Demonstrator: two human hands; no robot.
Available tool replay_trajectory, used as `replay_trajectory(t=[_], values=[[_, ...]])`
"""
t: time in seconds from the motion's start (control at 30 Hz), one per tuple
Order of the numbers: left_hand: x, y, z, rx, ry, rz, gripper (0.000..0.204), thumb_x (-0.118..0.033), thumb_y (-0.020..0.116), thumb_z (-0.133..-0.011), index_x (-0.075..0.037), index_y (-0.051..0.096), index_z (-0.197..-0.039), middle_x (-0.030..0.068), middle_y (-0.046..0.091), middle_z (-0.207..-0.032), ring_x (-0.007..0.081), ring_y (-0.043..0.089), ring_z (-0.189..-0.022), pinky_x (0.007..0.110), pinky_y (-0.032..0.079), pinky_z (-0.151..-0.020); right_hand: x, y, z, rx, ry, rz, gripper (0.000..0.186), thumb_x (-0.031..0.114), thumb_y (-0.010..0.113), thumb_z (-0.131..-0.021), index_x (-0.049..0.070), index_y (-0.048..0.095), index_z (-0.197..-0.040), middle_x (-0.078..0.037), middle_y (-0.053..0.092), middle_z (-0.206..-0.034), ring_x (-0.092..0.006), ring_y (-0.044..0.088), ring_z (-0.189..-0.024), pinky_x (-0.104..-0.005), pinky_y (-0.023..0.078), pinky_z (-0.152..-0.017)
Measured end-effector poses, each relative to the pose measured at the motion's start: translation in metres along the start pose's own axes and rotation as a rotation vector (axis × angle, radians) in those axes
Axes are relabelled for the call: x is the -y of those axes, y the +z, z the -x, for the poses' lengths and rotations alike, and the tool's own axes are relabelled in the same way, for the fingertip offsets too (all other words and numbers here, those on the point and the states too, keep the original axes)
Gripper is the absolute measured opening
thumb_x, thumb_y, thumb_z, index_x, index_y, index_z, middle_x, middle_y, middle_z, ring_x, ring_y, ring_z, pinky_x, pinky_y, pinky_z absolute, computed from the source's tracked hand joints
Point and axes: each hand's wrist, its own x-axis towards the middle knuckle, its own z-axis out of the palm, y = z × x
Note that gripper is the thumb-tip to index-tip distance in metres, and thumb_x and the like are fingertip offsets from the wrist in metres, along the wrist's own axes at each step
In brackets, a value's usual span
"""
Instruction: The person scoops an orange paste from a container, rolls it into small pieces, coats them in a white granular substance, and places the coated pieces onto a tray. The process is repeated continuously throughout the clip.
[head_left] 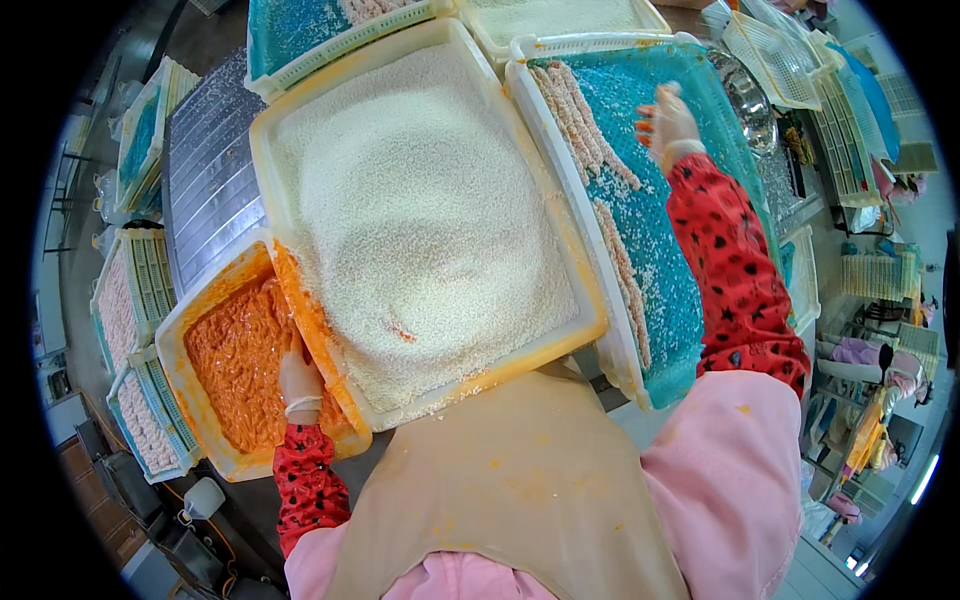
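Head camera: the wet orange pieces (230,350) lie heaped in the pale tub (188,402) at lower left, and the left hand (300,380) is in among them. The deciding relation is a close one: the pieces touch the left fingers, with most of the heap spreading to the left of them and some beyond their tips. Those fingers point away from the body, partly sunk; I cannot tell whether they grasp anything (the sauce hides their tips). The heap is jumbled and shows no single long axis. The left hand is much the nearer; the right hand (665,125) is well apart, across the picture.

Beside the tub, to the right, stands the big tray (590,325) of white crumbs (430,190), with a small orange smear on the crumbs near its lower end.

Next comes the blue-lined tray (680,350), with the right hand over its upper part, fingers loosely parted and apparently released, orange on their tips. Crumb-coated strips (580,120) lie to the left of those fingers, their long axes running roughly along the tray's left wall.

Farther out are a metal bowl (745,100) at upper right, a ridged metal surface (215,165) at upper left and a whitish jug (205,497) below.
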Motion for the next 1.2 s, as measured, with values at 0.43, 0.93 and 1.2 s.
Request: replay_trajectory(t=[0.43, 0.93, 1.2], values=[[0.023, 0.025, -0.012, -0.217, -0.072, 0.456, 0.024, -0.011, 0.055, -0.083, -0.001, 0.064, -0.102, 0.0202, 0.065, -0.091, 0.0285, 0.065, -0.08, 0.033, 0.049, -0.069, -0.019, 0.043, -0.037, 0.425, -0.066, 0.046, 0.053, 0.041, 0.041, -0.094, 0.001, 0.046, -0.129, -0.012, 0.051, -0.128, -0.0205, 0.045, -0.12, -0.0311, 0.031, -0.101], [0.075, 0.013, -0.051, -0.125, -0.057, 0.068, 0.026, -0.028, 0.059, -0.076, -0.008, 0.069, -0.089, 0.0184, 0.064, -0.079, 0.0337, 0.063, -0.077, 0.038, 0.049, -0.068, -0.075, 0.024, 0.183, 0.458, -0.429, 0.342, 0.031, 0.017, 0.054, -0.089, -0.001, 0.058, -0.114, -0.009, 0.062, -0.103, -0.0158, 0.057, -0.097, -0.0281, 0.045, -0.086], [0.086, -0.061, -0.041, -0.036, -0.153, 0.76, 0.021, -0.015, 0.066, -0.079, 0.001, 0.067, -0.092, 0.0051, 0.067, -0.083, 0.0118, 0.062, -0.073, 0.023, 0.049, -0.067, -0.142, 0.178, 0.301, 0.931, -0.714, 1.104, 0.036, 0.036, 0.06, -0.079, 0.007, 0.062, -0.1, -0.013, 0.062, -0.099, -0.029, 0.06, -0.091, -0.0397, 0.048, -0.076]])
